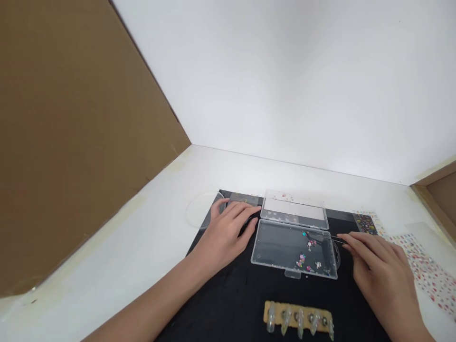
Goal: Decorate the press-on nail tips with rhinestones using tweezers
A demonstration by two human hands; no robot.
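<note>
A clear plastic case (pixel 274 256) lies unfolded on a black mat (pixel 228 294), with small colourful gems in its near half. My right hand (pixel 381 266) pinches thin metal tweezers (pixel 329 236), whose tips reach over the right side of that half, near a blue gem (pixel 304 233). At the case's left edge rests my left hand (pixel 230 232), fingers apart, its fingertips beside the hinge. Nothing shows in its grasp. Nearer to me, a tan strip (pixel 295 308) carries several glossy false nails.
Sticker sheets (pixel 423 270) lie to the right on the white table (pixel 142 237). A round clear disc (pixel 199 211) is at the mat's far left corner. Cardboard panels (pixel 78 133) stand at the left and right, and a white wall rises behind.
</note>
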